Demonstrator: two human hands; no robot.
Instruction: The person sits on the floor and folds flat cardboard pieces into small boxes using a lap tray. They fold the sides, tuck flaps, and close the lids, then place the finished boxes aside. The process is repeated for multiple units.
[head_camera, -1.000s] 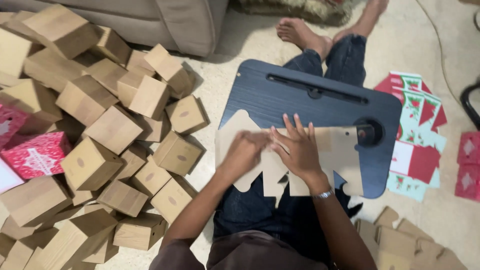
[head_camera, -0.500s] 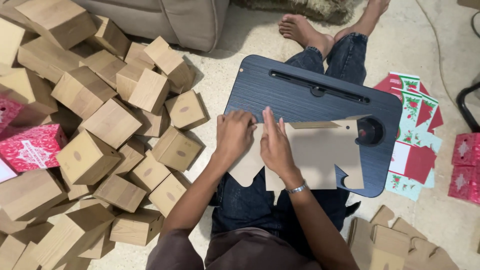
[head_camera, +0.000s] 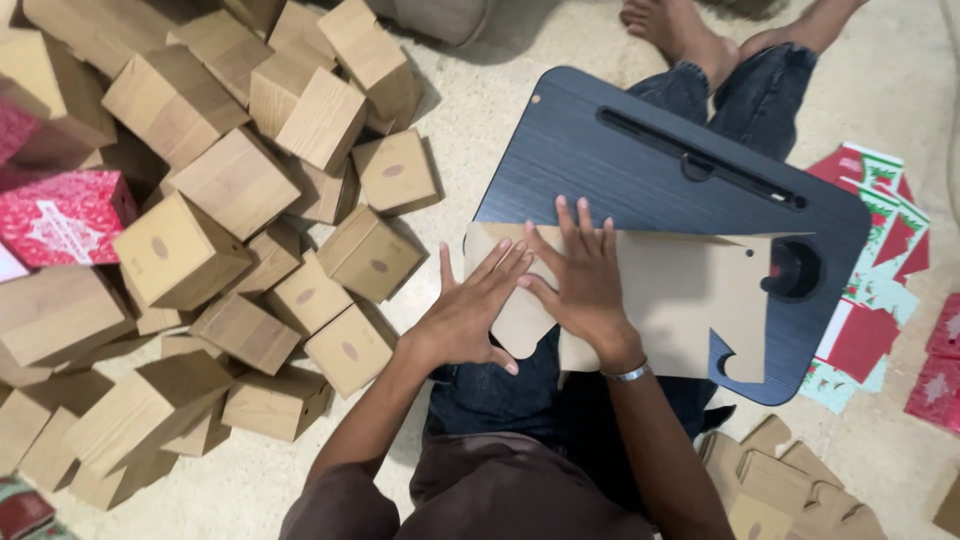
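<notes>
Left of the hands, a heap of folded plain brown cardboard boxes covers the floor (many done). Under them lies a dark blue lap desk bearing one flat brown cardboard blank, unfolded. Left hand and right hand, fingers spread, press its left end flat.

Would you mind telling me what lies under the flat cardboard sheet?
The flat cardboard sheet rests on a dark blue lap desk, overhanging its near edge above the jeans. Both hands, left hand and right hand, press on it. The desk surface beneath it is hidden.
</notes>
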